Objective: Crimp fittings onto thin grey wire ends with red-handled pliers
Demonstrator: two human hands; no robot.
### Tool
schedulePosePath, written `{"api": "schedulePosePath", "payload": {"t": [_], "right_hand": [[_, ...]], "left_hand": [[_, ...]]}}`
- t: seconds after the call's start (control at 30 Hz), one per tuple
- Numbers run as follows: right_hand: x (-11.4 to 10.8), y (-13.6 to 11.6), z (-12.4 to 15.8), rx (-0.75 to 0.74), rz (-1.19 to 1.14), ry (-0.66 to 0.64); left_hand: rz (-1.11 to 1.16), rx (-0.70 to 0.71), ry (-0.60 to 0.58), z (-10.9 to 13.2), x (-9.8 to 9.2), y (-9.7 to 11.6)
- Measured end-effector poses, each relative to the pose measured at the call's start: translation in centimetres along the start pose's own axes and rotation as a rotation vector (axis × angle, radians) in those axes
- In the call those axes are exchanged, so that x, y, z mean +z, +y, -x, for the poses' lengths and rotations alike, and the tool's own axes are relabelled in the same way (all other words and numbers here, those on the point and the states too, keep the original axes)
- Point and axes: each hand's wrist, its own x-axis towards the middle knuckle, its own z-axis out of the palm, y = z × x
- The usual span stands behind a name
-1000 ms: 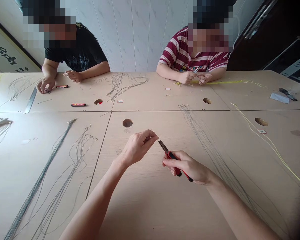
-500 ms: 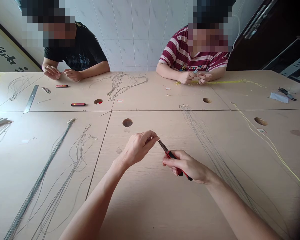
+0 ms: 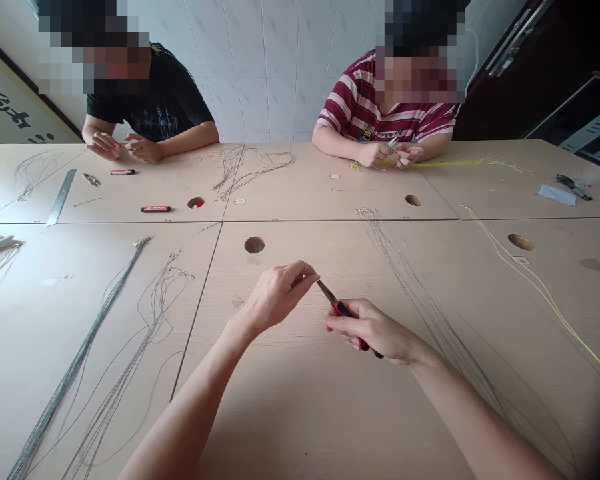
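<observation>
In my right hand is a pair of pliers with red and black handles, my fingers wrapped around them. The slim dark jaws point up and left, their tips meeting the fingertips of my left hand. Thumb and forefinger of that left hand are pinched together; whatever lies between them is too small to make out. To the right of my hands runs a loose bundle of thin grey cords. On the left lie a thick grey-green cord bundle and a looser set of grey cords.
Yellow cords lie at the right. Across the wooden table two people work with their hands, near a steel ruler, red-and-black markers and more grey cords. Round holes pierce the tabletop.
The plier handles have drawn slightly closer together in my right hand. My left hand keeps its pinch in the same place.
</observation>
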Motion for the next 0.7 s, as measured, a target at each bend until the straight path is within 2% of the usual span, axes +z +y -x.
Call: {"api": "schedulePosePath", "payload": {"t": [0.27,0.4,0.53,0.7], "right_hand": [[-0.3,0.4,0.2,-0.008,0.042,0.009],[-0.5,0.5,0.1,-0.001,0.065,0.025],[-0.7,0.5,0.1,0.022,0.077,0.047],[-0.9,1.0,-0.2,0.023,0.05,0.046]], "left_hand": [[0.091,0.008,0.029,0.1,-0.2,-0.7],[0.109,-0.002,-0.06,0.1,-0.9,-1.2],[0.172,-0.119,-0.186,-0.1,-2.0,-1.7],[0.51,-0.185,-0.267,-0.3,-3.0,-3.2]]}}
